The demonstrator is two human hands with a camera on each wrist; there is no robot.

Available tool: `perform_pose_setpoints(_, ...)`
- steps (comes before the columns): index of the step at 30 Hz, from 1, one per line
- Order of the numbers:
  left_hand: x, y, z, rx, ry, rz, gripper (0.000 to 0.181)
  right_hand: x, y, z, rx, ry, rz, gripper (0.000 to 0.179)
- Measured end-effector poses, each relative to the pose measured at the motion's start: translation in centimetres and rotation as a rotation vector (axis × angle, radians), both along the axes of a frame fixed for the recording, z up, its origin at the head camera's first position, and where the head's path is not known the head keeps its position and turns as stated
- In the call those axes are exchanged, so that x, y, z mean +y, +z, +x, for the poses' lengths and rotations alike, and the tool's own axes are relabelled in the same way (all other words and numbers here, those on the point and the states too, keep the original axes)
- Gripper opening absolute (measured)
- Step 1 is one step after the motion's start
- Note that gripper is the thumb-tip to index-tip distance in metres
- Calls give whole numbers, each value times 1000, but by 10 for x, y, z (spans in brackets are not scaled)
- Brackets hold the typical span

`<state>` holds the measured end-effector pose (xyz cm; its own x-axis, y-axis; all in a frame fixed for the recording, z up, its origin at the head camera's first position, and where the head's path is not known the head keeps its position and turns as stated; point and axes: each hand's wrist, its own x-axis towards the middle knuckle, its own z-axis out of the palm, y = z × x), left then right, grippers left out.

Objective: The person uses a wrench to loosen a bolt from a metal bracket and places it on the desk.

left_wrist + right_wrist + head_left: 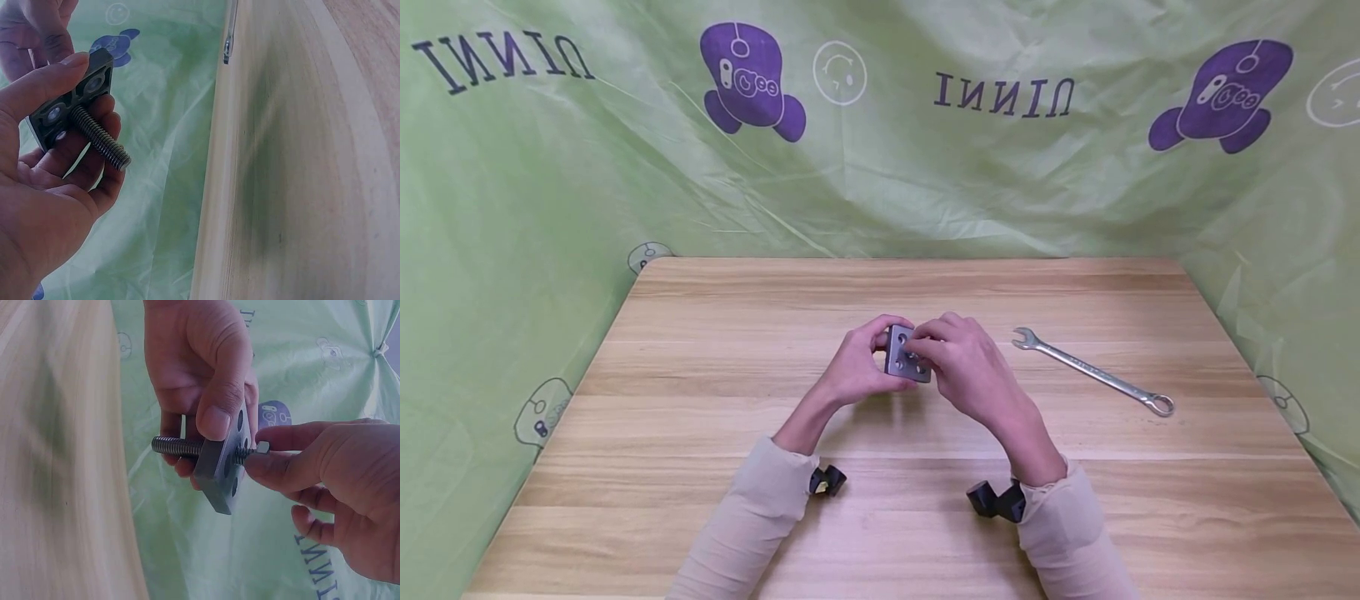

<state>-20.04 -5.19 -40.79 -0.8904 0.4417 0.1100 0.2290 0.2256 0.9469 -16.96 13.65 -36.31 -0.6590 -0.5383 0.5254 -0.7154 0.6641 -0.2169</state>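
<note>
My left hand [856, 365] holds a grey square plate [214, 476] with several holes by its edges, raised above the table. Through the plate runs a threaded bolt [100, 139], its long plain-ended thread sticking out on the left hand's side. On the other face a short stretch of thread shows, ending in a small hex head [263, 447]. My right hand [976, 371] pinches the bolt just by that head between thumb and index finger. The remaining right fingers are loosely curled.
A combination wrench [1093, 370] lies on the wooden table [700, 350], to the right of the hands. Green printed cloth [880, 192] hangs behind the table and along both sides. Small black devices [996, 502] are strapped at both wrists.
</note>
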Motion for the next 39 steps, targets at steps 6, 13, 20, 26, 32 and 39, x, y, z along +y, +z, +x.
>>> perform_pose_setpoints(6,0,1,0,19,0,3,70,3,2,0,-22,-2,-9,31)
perform_pose_setpoints(13,1,1,-1,12,3,6,70,0,2,2,-37,-193,-5,37)
perform_pose_setpoints(20,2,1,0,-6,-7,10,71,-5,2,3,-134,-341,-3,26)
perform_pose_setpoints(26,2,0,0,13,-6,-1,69,-9,4,4,-170,-325,14,21)
perform_pose_setpoints(32,1,-1,0,15,3,-13,70,-8,5,5,-145,-249,18,17)
perform_pose_setpoints(39,-1,-1,0,12,7,-9,70,-4,5,5,-105,-144,2,21)
